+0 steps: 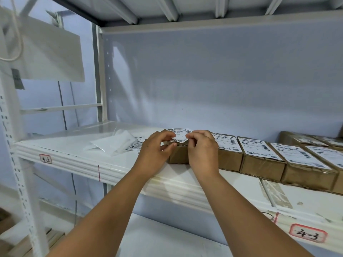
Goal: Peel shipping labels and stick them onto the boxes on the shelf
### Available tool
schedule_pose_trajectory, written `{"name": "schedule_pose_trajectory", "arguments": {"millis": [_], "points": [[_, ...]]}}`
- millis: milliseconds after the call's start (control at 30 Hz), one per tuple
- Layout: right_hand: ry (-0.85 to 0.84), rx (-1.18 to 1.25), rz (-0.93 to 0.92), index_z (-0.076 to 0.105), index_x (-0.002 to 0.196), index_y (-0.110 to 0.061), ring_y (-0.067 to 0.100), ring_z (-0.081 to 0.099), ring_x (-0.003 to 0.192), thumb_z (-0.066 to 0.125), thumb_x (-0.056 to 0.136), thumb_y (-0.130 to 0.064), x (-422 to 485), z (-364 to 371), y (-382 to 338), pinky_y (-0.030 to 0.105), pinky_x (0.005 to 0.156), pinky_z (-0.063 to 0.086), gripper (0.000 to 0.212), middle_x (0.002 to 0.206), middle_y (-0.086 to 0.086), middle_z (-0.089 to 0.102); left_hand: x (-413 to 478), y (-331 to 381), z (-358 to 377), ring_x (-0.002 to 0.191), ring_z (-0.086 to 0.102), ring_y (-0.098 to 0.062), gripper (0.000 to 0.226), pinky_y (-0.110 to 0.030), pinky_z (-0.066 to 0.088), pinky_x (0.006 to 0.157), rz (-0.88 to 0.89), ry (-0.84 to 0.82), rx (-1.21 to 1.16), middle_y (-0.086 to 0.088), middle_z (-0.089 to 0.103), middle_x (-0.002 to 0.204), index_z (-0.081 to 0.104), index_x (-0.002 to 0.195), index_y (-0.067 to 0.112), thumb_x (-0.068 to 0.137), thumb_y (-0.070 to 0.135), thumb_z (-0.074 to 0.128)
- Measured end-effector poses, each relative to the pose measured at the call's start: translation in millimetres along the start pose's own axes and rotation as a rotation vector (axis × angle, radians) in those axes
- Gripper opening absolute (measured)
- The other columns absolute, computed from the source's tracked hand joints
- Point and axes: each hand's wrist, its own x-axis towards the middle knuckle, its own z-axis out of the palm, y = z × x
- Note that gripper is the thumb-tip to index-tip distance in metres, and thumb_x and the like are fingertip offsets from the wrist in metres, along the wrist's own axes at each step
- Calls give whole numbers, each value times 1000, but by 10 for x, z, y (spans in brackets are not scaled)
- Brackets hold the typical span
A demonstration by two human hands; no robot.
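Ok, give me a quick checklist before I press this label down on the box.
1. Grip: left hand and right hand both pinch the label: ok.
2. Printed side faces up: ok.
3. Label lies flat: not ok, its near edge curls.
4. Label sits over the leftmost box: ok.
5. Box top bare: cannot tell, the hands hide it.
6. Backing fully off: cannot tell.

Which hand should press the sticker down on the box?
Probably the right hand: it hovers over the leftmost box, pinching the label; the left hand sits off the box's left edge.
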Motion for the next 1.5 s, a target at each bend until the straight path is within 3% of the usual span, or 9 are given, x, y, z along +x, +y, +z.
{"name": "schedule_pose_trajectory", "arguments": {"millis": [167,367,633,833,1067,1167,1267,1500], "points": [[34,21,7,72,103,-6,18,58,103,54,90,-3,4,-17,-17,2,83,25,22,113,8,60,13,-8,-6,95,58,-8,16,-23,49,86,33,26,65,3,60,96,69,103,18,89,14,62],[58,33,-3,73,100,-7,16,58,103,55,90,-3,5,-26,-39,-1,82,24,21,114,6,61,43,4,-2,84,57,-9,20,-20,46,77,72,10,140,8,52,84,70,107,21,92,18,58],[26,23,-10,71,103,-6,19,56,105,51,89,1,-19,-32,-66,-1,81,24,26,115,9,56,40,-2,-15,90,54,-9,21,-16,40,75,59,-4,174,-2,62,97,71,107,19,94,18,55],[-21,-21,-53,72,100,-4,22,56,103,53,86,1,-51,-1,-77,10,85,31,24,113,11,54,39,-22,-22,90,52,-6,20,-13,37,73,68,10,174,-1,65,99,72,105,19,94,17,55],[7,-16,-66,72,91,-3,27,54,101,55,85,-1,-48,27,-64,25,84,42,18,107,12,54,27,-20,-25,85,50,2,21,-7,38,78,57,-40,137,3,48,94,71,108,23,93,19,56],[27,-32,-79,72,89,-3,29,53,102,56,84,0,-58,47,-59,25,84,40,17,104,13,56,19,-21,-21,96,49,-4,20,-14,38,88,71,-12,153,3,47,104,72,106,18,93,17,57],[75,-109,-91,74,87,-12,31,47,103,57,84,-6,-72,55,-54,28,87,37,18,103,7,59,13,-15,-24,109,53,-10,20,-16,36,92,94,-7,201,0,59,117,72,106,15,93,15,56],[-56,-208,-30,71,98,-21,20,39,117,49,91,-19,-64,-26,-66,29,93,25,24,108,-4,64,-6,15,-16,100,59,-15,23,-13,34,75,54,-24,210,-1,68,110,69,107,12,96,14,49]]}}
